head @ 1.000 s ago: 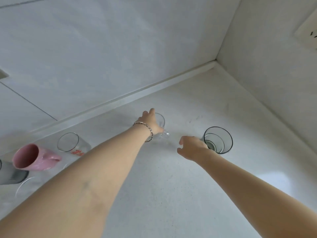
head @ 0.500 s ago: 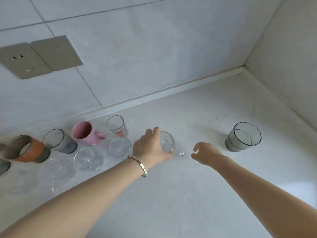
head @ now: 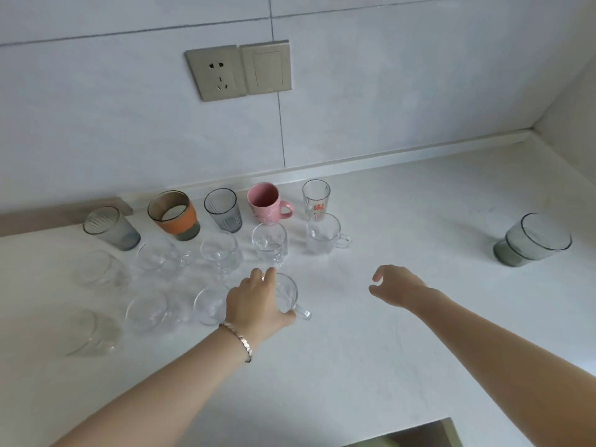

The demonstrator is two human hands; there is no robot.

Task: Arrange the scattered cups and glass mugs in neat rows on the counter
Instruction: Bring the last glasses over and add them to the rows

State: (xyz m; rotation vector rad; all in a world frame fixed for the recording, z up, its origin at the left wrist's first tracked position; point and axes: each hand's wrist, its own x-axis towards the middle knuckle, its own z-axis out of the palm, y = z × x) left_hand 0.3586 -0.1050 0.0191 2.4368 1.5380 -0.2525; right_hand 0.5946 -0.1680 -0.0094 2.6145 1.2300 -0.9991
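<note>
My left hand [head: 256,303] grips a clear glass mug [head: 288,296] standing on the white counter [head: 371,366], at the right end of the front row beside another clear mug [head: 209,304]. My right hand [head: 395,285] hovers open to the right, holding nothing. The back row holds a grey ribbed glass [head: 111,229], an orange-banded cup [head: 174,216], a dark ribbed glass [head: 223,209], a pink mug [head: 266,203] and a tall printed glass [head: 315,199]. Clear mugs fill the middle row, ending in one [head: 324,235] with its handle to the right. A grey glass [head: 532,240] stands alone far right.
A wall socket and switch plate [head: 238,71] sit on the tiled wall above the cups. The counter meets a side wall at the right corner [head: 532,133]. Its front edge shows a dark gap [head: 419,435] at the lower right.
My left hand carried the clear mug leftward from near the grey glass to the front row. My right hand let go of the grey glass and drifted away from it. The view swung left.
</note>
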